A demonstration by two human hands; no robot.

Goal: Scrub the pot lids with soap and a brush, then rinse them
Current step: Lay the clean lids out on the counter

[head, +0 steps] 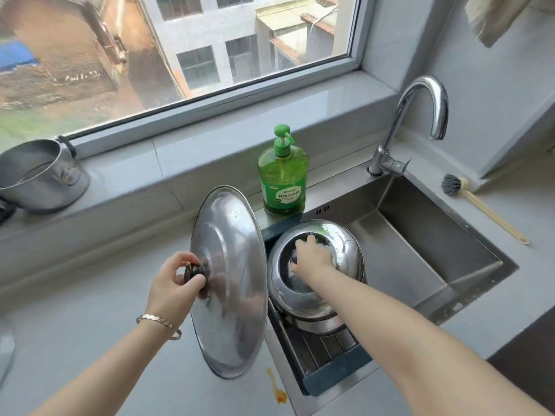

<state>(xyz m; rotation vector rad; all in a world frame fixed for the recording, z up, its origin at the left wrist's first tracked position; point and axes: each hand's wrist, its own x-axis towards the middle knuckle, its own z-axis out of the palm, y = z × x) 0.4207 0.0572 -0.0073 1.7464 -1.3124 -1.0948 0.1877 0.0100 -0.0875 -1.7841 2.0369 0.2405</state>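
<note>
Fingers (pixel 177 261) of the left hand (pixel 169 291) pinch the knob (pixel 194 271) of the big lid (pixel 231 280), held on edge beside the sink (pixel 420 235); the right hand (pixel 312 259) grips the smaller lid (pixel 315 298) on the rack (pixel 324 349). That slim pinch could let it swing and fall

1 view, head-worn, wide-angle. Camera sits above the near edge of the countertop (pixel 90 325), facing forward and steeply down. Close range: forearms enter at 7 and 5 o'clock. Left hand (pixel 174 283) on the large lid (pixel 237 235) lies toward 7 o'clock of centre, right hand (pixel 312 259) on the small lid (pixel 282 283) toward 4. Sink (pixel 420 235) fills 3 to 5 o'clock, faucet (pixel 426 94) at 2, window (pixel 210 40) spans 10 to 1. Straight edges bow toward the frame borders.
</note>
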